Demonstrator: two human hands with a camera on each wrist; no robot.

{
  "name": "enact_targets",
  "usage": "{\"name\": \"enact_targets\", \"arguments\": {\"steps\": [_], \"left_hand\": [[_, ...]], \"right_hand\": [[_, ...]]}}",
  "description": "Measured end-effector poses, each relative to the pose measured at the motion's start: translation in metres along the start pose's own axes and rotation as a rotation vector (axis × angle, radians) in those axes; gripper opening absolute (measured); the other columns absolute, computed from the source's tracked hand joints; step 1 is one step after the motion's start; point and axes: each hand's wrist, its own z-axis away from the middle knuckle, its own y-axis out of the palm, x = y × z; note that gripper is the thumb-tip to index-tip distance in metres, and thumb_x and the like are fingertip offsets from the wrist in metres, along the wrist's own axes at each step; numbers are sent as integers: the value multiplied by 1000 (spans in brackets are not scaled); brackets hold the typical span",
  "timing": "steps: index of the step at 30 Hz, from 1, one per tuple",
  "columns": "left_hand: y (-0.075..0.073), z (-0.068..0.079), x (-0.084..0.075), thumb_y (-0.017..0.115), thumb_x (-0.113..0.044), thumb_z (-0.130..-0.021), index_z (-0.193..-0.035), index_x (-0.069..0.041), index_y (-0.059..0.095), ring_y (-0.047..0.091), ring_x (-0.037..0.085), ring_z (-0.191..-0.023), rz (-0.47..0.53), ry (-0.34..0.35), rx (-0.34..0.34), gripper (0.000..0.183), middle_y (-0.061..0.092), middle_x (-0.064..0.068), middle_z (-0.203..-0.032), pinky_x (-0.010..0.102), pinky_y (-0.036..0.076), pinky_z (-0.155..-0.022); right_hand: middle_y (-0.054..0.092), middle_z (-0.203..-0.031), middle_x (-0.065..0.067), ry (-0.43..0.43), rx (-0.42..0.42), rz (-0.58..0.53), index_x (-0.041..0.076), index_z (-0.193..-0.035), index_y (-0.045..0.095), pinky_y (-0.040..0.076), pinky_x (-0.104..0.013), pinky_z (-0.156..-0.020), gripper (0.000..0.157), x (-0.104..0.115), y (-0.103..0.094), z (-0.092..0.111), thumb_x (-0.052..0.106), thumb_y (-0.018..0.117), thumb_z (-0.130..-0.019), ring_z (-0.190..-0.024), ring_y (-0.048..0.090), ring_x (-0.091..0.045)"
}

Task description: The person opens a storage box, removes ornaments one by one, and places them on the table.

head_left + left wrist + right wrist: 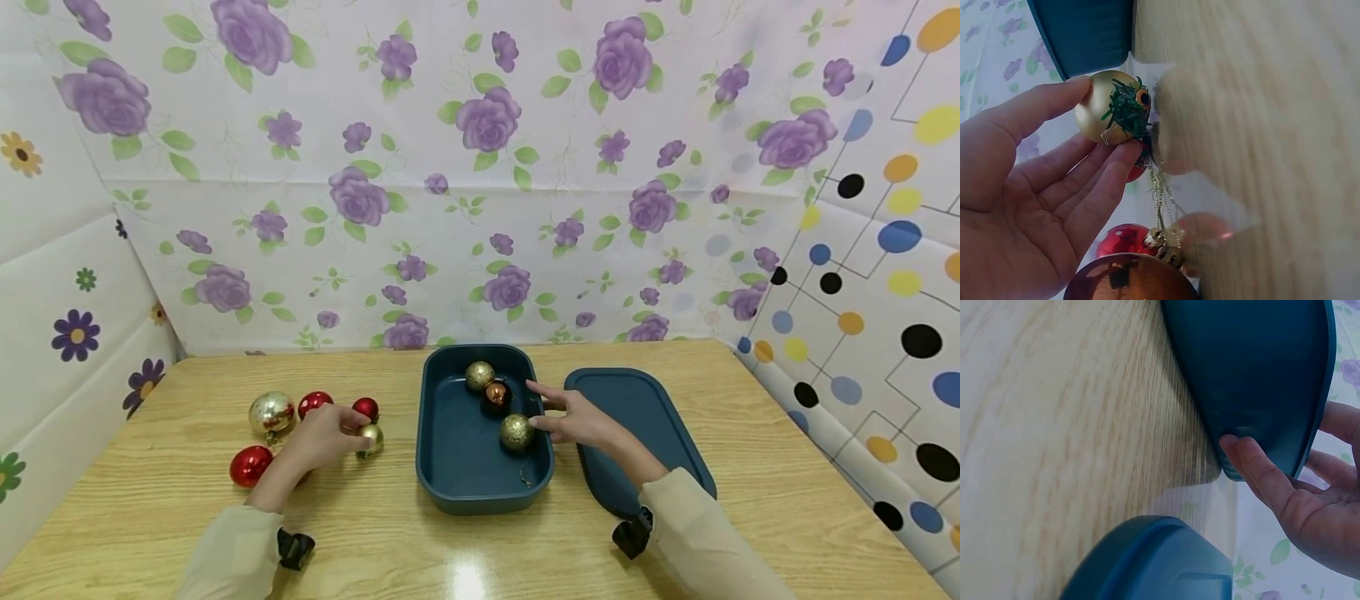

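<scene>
My left hand [326,433] pinches a small matte gold Christmas ball [1094,109] between thumb and fingers, close over the table. Green tinsel [1125,106] surrounds the ball's cap. Just behind it lies a small red ball [366,407]. On the right side of a dark teal box [457,498], my right hand [581,421] straddles the wall. Two fingertips [1244,447] rest against the outside, while other digits reach over the rim. Inside the box are two glittery gold balls [480,376] and a copper ball [497,395]. One gold ball sits right by the right hand's digits.
Around my left hand lie a large shiny gold ball [272,413], red balls [251,467] and a copper ball [1129,281], partly hidden by the hand in the head view. A teal lid [637,408] lies flat right of the box. Patterned cloth walls [450,250] border the table.
</scene>
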Motion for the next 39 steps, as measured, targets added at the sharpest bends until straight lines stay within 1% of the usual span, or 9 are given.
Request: {"name": "enact_targets", "arguments": {"steps": [9,18,27,30,34,35,37,39], "left_hand": [[1,-2,1,72,-18,-77,-102,3,66,61,26,-90,-7,-1,-4,33,66,12,-98,42,49,-75],[1,-4,1,72,-18,-77,-102,3,67,60,26,-90,-6,-5,-3,32,66,12,-98,42,49,-75],[2,-1,0,72,-18,-77,-103,5,66,61,28,-90,-11,9,-10,35,66,14,-99,42,49,-75],[0,1,-2,72,-19,-78,-103,5,65,62,27,-88,-6,6,-25,35,66,15,-99,41,50,-74],[-5,4,-7,70,-22,-80,-106,5,64,62,27,-88,-5,4,-50,38,65,16,-102,39,51,-73],[-6,4,-9,70,-22,-80,-107,5,63,62,28,-88,-4,6,-55,39,64,17,-102,39,51,-72],[-9,5,-13,69,-23,-81,-109,4,63,62,28,-89,-6,20,-75,39,64,17,-104,39,51,-72],[-10,5,-18,68,-23,-82,-109,3,63,62,28,-89,-5,53,-95,38,64,17,-103,38,51,-72]], "right_hand": [[28,-141,-28,4,0,5,18,-145,27,49,-44,-65,69,0,0,0,25,63,-86,-126,36,-36],[27,-142,-27,10,1,10,17,-145,26,50,-44,-68,69,2,-1,1,24,62,-87,-129,31,-37],[27,-142,-28,9,0,-4,17,-145,27,50,-43,-65,68,2,0,0,23,62,-87,-128,33,-37],[27,-142,-28,9,2,-4,17,-145,27,49,-43,-65,68,2,0,0,23,63,-87,-128,33,-37],[27,-142,-29,-1,13,7,16,-145,25,49,-44,-66,69,2,-1,1,24,62,-87,-121,41,-36],[26,-142,-29,-4,17,10,15,-145,25,49,-45,-66,69,2,-1,1,25,62,-87,-121,42,-36],[26,-141,-31,-11,24,16,14,-146,24,50,-45,-67,70,2,-1,2,25,61,-88,-119,43,-37],[26,-142,-30,-6,20,10,15,-145,24,50,-45,-68,70,2,-2,2,25,62,-87,-122,40,-37]]}}
